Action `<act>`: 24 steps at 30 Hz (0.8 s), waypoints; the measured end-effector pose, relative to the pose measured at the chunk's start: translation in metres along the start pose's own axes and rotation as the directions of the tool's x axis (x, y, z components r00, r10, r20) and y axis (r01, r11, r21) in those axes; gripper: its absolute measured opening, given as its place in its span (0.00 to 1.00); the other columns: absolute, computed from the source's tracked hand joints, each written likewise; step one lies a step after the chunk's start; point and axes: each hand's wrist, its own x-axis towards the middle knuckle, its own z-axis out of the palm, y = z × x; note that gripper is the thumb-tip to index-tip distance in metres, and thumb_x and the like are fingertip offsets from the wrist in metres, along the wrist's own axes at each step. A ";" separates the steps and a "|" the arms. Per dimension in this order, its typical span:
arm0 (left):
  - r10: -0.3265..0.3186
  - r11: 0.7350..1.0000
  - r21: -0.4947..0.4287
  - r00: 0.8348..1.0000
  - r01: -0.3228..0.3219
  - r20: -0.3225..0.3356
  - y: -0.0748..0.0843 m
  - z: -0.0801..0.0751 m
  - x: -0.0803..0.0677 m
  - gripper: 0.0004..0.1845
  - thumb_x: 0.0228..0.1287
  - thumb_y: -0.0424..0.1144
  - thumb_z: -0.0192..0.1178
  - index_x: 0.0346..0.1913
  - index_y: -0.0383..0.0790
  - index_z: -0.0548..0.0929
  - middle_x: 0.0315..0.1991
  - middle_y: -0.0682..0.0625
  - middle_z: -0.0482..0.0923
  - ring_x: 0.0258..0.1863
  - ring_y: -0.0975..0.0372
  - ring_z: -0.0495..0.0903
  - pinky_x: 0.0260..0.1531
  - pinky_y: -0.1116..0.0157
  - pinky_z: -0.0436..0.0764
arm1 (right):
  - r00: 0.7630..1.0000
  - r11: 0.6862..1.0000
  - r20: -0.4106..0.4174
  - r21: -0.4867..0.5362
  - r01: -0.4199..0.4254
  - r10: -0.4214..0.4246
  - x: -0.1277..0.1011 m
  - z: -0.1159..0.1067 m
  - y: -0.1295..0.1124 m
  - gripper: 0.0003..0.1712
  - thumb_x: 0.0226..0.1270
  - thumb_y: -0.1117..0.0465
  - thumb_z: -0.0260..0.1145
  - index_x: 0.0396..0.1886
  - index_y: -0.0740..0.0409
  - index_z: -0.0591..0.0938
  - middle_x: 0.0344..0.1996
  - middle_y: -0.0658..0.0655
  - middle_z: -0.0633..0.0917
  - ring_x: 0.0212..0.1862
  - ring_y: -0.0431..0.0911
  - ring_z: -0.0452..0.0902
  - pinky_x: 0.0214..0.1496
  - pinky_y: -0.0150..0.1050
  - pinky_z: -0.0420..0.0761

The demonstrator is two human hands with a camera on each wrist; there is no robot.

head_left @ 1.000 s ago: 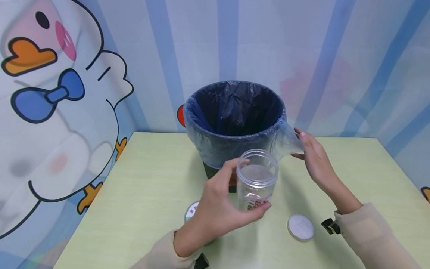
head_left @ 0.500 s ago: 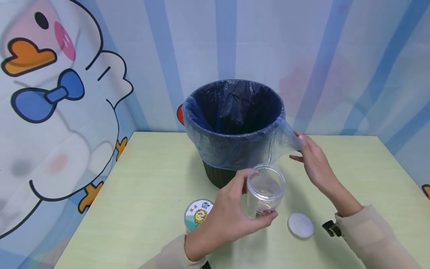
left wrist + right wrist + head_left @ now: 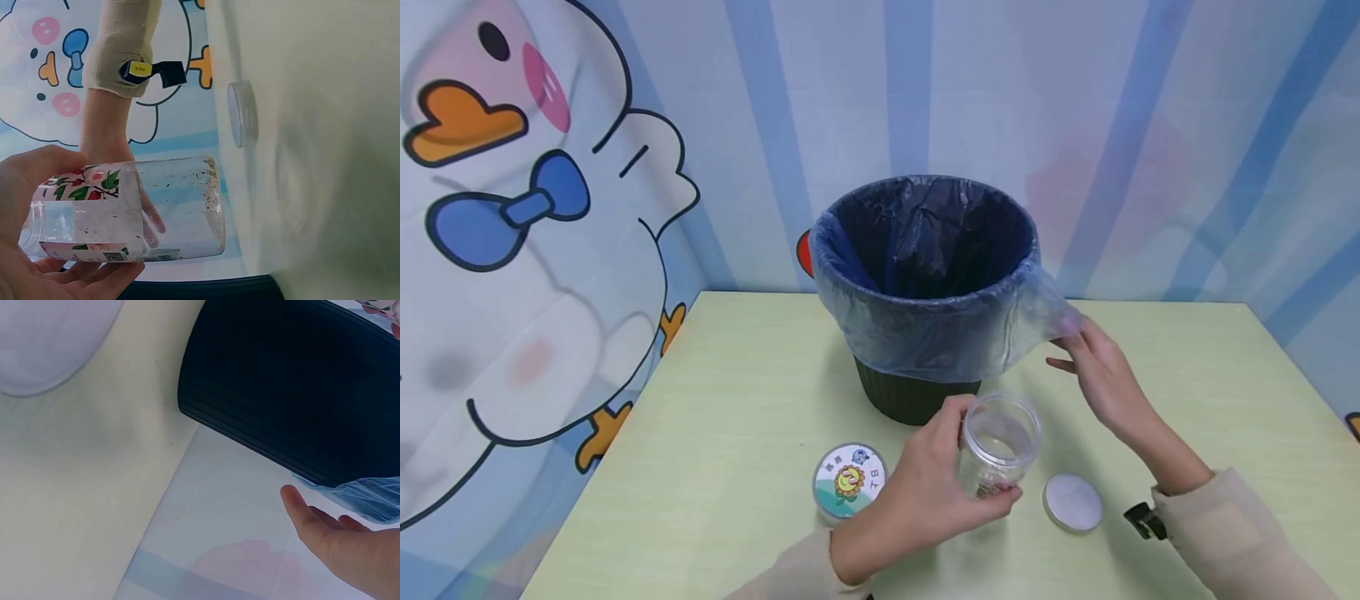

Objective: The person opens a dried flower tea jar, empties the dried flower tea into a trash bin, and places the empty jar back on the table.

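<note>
The left hand (image 3: 917, 492) has brought the clear jar (image 3: 997, 442) down. A moment ago the jar was up near the rim of the bin (image 3: 925, 283). Now it sits low, just above the desk (image 3: 715, 433), in front of the bin. So the jar looks done with the bin and is coming back to rest.

The left hand's fingers (image 3: 1000, 497) wrap around the jar and hold it. The jar is see-through and has no top on it. It looks empty, with only little crumbs stuck inside near the mouth. It has a label (image 3: 87, 215) with red flowers and green leaves.

The right hand (image 3: 1101, 375) stays at the side of the bin. Its fingers pinch the edge of the blue bag (image 3: 925, 333) and pull it out a bit. The bag hangs over the dark bin.

A round silver lid (image 3: 1072, 502) lies flat on the desk, just to the right of the jar. A second jar with a sun picture on its lid (image 3: 848, 482) stands on the desk by the left hand.
</note>
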 end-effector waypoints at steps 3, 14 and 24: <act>-0.019 1.000 0.001 1.000 0.019 0.012 -0.003 0.004 -0.001 0.44 0.47 0.45 0.79 0.64 0.44 0.64 0.53 0.53 0.76 0.49 0.64 0.79 0.47 0.75 0.77 | 1.000 1.000 0.010 0.008 0.006 -0.006 -0.002 0.001 0.004 0.29 0.84 0.54 0.41 0.72 0.72 0.61 0.67 0.70 0.68 0.65 0.50 0.70 0.52 0.27 0.78; -0.116 0.993 0.024 0.991 0.115 0.060 -0.010 0.012 -0.005 0.45 0.47 0.46 0.80 0.65 0.46 0.63 0.54 0.53 0.76 0.51 0.62 0.79 0.51 0.67 0.78 | 0.998 1.000 0.068 0.029 -0.001 -0.001 -0.013 0.004 0.015 0.27 0.85 0.57 0.41 0.68 0.75 0.64 0.65 0.74 0.70 0.66 0.68 0.65 0.53 0.26 0.77; -0.156 0.988 0.030 0.984 0.154 0.082 -0.015 0.019 -0.008 0.45 0.46 0.46 0.80 0.64 0.46 0.63 0.53 0.52 0.77 0.50 0.61 0.79 0.50 0.66 0.78 | 0.996 0.999 0.085 0.041 0.021 -0.025 -0.021 0.004 0.023 0.27 0.84 0.58 0.41 0.70 0.75 0.63 0.65 0.75 0.69 0.57 0.25 0.70 0.54 0.28 0.77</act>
